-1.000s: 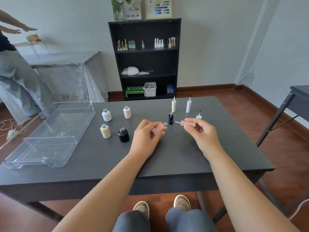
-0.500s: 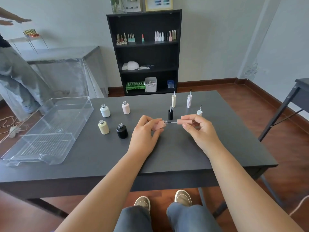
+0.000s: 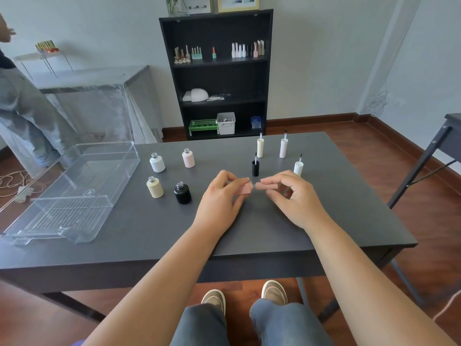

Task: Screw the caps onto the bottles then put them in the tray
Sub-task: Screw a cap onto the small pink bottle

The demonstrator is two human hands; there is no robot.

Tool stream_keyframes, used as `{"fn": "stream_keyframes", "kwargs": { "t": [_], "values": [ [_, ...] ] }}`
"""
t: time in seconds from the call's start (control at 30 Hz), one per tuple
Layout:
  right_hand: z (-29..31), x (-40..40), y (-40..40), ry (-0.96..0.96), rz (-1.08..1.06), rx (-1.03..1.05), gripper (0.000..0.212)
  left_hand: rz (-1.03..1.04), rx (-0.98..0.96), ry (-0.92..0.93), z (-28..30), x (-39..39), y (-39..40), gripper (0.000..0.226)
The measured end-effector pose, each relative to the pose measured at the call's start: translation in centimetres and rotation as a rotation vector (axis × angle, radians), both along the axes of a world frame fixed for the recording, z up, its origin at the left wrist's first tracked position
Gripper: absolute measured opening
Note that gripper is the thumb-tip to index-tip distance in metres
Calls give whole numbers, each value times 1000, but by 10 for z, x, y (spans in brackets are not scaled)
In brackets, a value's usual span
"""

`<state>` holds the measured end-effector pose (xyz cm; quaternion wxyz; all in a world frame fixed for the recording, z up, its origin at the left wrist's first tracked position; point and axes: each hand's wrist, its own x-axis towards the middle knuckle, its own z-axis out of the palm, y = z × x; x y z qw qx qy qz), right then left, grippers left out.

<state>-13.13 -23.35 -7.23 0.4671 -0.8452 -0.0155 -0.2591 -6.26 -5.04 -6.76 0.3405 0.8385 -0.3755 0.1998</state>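
My left hand holds a salmon-pink bottle on its side above the grey table. My right hand holds the matching pink cap, its end at the bottle's threaded neck. Several uncapped bottles stand to the left: white, pale pink, cream and black. Loose caps with brushes pointing up stand behind my hands: black, cream, pale pink and white. A clear plastic tray lies at the table's left end.
A black shelf unit with small bottles and bins stands behind the table. Another person stands at the far left beside a covered table. A second dark table is at the right edge.
My right hand has moved the cap left until its brush went into the bottle and the cap met the neck. The view has tilted slightly.
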Motion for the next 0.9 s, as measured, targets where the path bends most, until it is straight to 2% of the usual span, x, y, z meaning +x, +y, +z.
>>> {"fn": "stream_keyframes", "kwargs": {
  "t": [0.27, 0.43, 0.73, 0.9],
  "values": [
    [2, -2, 7, -139, -70, -249, 29, -37, -9, -7, 2, -1, 2, 28],
    [3, -4, 8, -180, -54, -217, 30, -68, -76, 39, 2, -1, 3, 28],
    [6, -5, 7, -135, -53, -144, 26, -123, -115, 55, 0, 1, 5, 26],
    [3, -3, 6, -31, -59, -81, 18, -134, -140, 48, 0, 3, 4, 24]
  ]
}}
